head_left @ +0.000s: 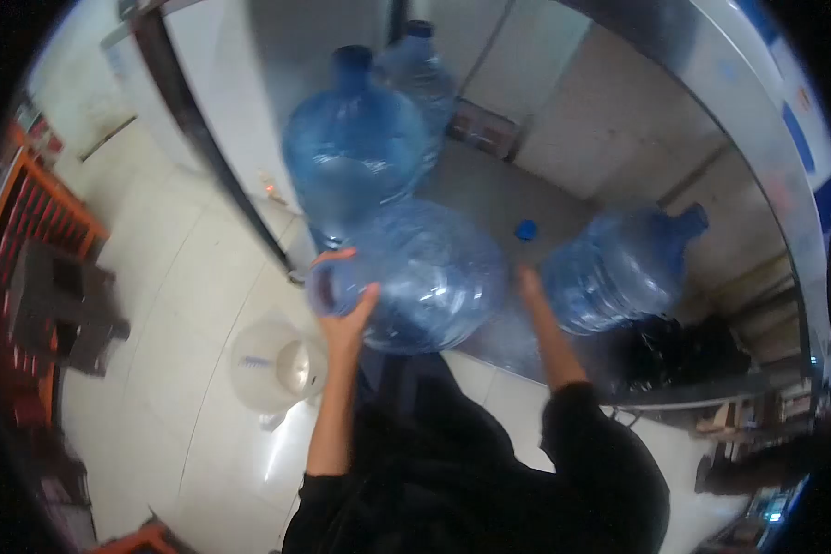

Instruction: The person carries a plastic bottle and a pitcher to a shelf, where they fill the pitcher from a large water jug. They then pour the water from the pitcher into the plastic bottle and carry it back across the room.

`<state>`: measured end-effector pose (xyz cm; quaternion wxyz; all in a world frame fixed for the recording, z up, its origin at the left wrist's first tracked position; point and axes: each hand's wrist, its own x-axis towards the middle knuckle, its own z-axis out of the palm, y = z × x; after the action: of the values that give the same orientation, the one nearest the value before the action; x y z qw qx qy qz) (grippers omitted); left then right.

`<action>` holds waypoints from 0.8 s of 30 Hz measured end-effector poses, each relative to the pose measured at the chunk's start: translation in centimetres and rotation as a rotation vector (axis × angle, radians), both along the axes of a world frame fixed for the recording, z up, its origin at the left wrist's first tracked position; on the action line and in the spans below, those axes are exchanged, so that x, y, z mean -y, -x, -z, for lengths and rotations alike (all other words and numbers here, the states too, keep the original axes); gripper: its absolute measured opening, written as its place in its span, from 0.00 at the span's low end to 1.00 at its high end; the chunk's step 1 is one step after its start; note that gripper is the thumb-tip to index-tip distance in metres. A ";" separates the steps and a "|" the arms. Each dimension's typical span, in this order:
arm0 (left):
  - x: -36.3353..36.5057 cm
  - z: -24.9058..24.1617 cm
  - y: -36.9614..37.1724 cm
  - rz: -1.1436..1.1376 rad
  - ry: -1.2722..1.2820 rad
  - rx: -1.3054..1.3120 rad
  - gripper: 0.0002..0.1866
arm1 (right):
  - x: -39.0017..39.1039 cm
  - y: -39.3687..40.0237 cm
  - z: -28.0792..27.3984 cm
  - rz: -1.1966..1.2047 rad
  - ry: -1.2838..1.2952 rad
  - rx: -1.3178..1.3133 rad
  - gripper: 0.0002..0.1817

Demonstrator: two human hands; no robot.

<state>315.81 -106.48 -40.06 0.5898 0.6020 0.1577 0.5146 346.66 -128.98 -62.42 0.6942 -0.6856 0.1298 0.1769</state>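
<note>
A large clear blue water bottle (434, 277) lies tilted over the front of the metal shelf, its open neck pointing left. My left hand (346, 309) is wrapped round that neck, thumb and fingers on either side of it. At the bottle's base end is my right hand (529, 286), blurred and partly hidden; its fingers do not show clearly. Behind the held bottle stands a blue bottle (355, 148), with a further bottle (420, 74) behind it. Another bottle (614, 268) leans to the right, near my right hand. A small blue cap (526, 230) lies on the shelf between them.
A translucent bucket (275, 365) stands on the tiled floor below my left hand. Grey stools (60, 305) and orange crates (37, 198) are at the left. A dark metal post (203, 138) rises beside the bottles. Black plastic bags (688, 351) lie at the right.
</note>
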 end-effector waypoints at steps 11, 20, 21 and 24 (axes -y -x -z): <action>-0.8 2.4 4.0 0.010 0.326 0.169 0.22 | -0.8 6.9 -1.0 -0.329 -0.472 -0.180 0.34; -0.7 8.1 8.5 0.003 0.923 0.411 0.15 | 3.7 9.5 -16.7 -0.485 0.082 0.298 0.38; -0.5 9.3 8.6 0.031 0.964 0.438 0.18 | 4.4 8.8 -16.7 -0.383 0.164 0.293 0.37; -0.1 9.1 8.9 0.016 0.961 0.541 0.22 | 4.6 8.7 -18.7 -0.399 0.055 0.287 0.35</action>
<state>306.90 -106.40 -49.13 0.8217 0.1125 0.2132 0.5164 338.00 -133.53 -43.71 0.6379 -0.7343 -0.1032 0.2079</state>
